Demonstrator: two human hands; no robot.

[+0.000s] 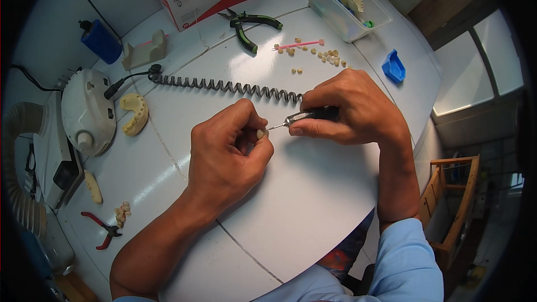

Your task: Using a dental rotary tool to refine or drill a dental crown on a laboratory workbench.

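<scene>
The left hand point(226, 154) is curled nearly closed, thumb and fingertips pinching a small cream tooth piece point(260, 133) that just peeks out at the fingertips. The right hand point(349, 109) is wrapped firmly around a black and silver handpiece point(310, 116), its thin bur reaching across to the tooth piece; it looks as though the tip touches it, though the spot is too small to be sure. From behind the right hand a dark coiled cord point(224, 85) runs off past the left hand to a white motor unit point(86, 112) well out to the left. Just beside that unit lies a pale dental arch model point(135, 113).

Beyond the hands, loose tooth pieces point(327, 55) are scattered on the white table point(313, 201), with a pink stick point(299, 44) among them and green-handled pliers point(246, 25) further out. A clear plastic tub point(347, 5) stands beyond the right hand, and a small blue tray point(394, 67) sits to its right. Nearer to the person, left of the left forearm, red-handled pliers point(100, 229) lie just beside another small heap of teeth point(122, 212).
</scene>
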